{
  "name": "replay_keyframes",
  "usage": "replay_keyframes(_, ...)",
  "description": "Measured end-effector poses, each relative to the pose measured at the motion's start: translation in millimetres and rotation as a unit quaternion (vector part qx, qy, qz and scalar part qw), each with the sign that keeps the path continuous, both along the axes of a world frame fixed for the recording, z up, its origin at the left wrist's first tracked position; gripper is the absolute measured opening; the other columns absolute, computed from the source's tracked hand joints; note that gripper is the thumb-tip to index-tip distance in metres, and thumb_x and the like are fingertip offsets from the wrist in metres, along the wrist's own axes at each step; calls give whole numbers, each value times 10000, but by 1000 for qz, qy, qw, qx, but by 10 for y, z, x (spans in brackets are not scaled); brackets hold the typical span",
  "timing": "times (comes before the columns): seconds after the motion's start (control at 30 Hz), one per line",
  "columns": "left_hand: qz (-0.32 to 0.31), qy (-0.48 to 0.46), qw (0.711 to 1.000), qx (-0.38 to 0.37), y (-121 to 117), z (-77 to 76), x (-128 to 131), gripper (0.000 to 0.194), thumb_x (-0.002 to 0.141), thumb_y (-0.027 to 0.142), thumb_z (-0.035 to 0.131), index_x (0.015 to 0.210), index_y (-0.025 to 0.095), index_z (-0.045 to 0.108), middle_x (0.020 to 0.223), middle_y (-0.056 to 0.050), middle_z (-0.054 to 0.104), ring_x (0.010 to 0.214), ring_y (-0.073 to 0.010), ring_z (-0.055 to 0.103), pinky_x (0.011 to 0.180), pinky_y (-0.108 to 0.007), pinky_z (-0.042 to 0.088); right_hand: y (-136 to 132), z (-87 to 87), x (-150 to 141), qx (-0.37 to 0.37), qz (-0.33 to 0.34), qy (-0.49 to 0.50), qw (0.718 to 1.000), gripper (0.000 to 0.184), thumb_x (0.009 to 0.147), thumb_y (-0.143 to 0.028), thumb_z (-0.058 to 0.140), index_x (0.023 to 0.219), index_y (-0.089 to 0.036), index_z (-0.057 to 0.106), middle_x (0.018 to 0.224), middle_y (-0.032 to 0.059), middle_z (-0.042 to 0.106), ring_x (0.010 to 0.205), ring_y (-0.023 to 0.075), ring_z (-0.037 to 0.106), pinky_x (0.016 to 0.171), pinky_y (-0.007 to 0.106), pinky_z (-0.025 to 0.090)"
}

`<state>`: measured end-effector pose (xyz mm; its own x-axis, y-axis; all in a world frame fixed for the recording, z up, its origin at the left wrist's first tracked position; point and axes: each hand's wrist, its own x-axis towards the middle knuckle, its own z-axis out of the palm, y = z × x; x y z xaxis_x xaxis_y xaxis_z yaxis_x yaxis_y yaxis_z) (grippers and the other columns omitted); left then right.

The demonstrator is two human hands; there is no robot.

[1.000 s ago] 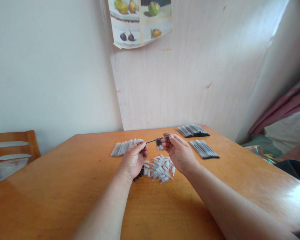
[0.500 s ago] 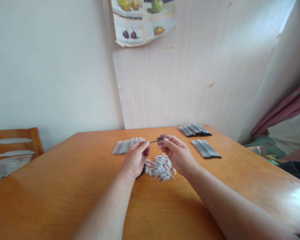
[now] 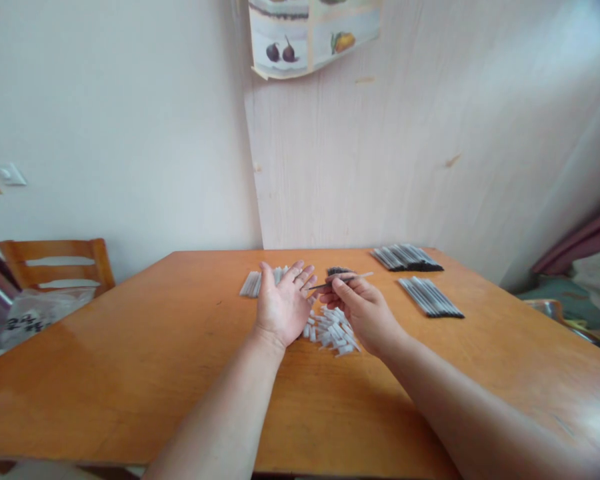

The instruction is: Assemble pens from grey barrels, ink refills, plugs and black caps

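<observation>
My left hand (image 3: 281,303) is open, palm turned up toward me, with its fingers spread and nothing gripped. Between thumb and fingers, my right hand (image 3: 356,303) pinches a thin dark rod with a pale end (image 3: 325,285), which looks like a pen refill. The rod's left tip points at my left fingers; I cannot tell whether it touches them. Below the hands lies a loose pile of short white translucent tubes (image 3: 333,330). Partly behind my left hand is a row of whitish tubes (image 3: 251,285). Small dark pieces (image 3: 338,271) lie behind my right hand.
Two bundles of clear tubes with black ends lie on the right, a farther bundle (image 3: 405,257) and a nearer bundle (image 3: 431,297). The wooden table (image 3: 180,373) meets the wall at the back. A wooden chair (image 3: 55,262) bearing a plastic bag (image 3: 45,310) stands left.
My left hand has let go of the rod's left end and opened, palm up. The right hand keeps its pinch on the rod. The view has shifted slightly left.
</observation>
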<state>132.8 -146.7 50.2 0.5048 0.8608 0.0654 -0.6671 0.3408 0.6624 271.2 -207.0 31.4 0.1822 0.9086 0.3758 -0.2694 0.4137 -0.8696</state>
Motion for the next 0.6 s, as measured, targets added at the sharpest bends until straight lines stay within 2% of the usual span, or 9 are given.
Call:
replay_keyframes(0.17, -1, 12, 1000, 7, 3, -28, 8, 810, 709, 844, 355, 1179, 244, 627, 1390, -147, 498, 1331, -330, 390, 901, -413, 460, -113, -8, -148, 44, -3, -95, 995, 231, 854, -418, 636, 979, -225, 648, 874, 40, 677, 800, 166, 636, 762, 337, 504)
replay_keyframes(0.33, -9, 19, 1000, 7, -5, -20, 2, 787, 711, 829, 370, 1179, 253, 632, 1409, -137, 481, 1376, -326, 329, 929, -422, 439, -172, -33, -184, 90, -42, -193, 976, 203, 882, -379, 605, 1011, -243, 681, 984, 55, 666, 876, 183, 630, 825, 357, 497)
replay_keyframes(0.6, -10, 24, 1000, 4, -6, -4, -7, 796, 694, 843, 366, 1172, 261, 627, 1416, -128, 475, 1386, -327, 308, 923, -432, 440, -150, -65, -156, 94, -45, -215, 971, 204, 902, -367, 572, 1032, -256, 683, 1002, 67, 664, 919, 212, 624, 866, 405, 492)
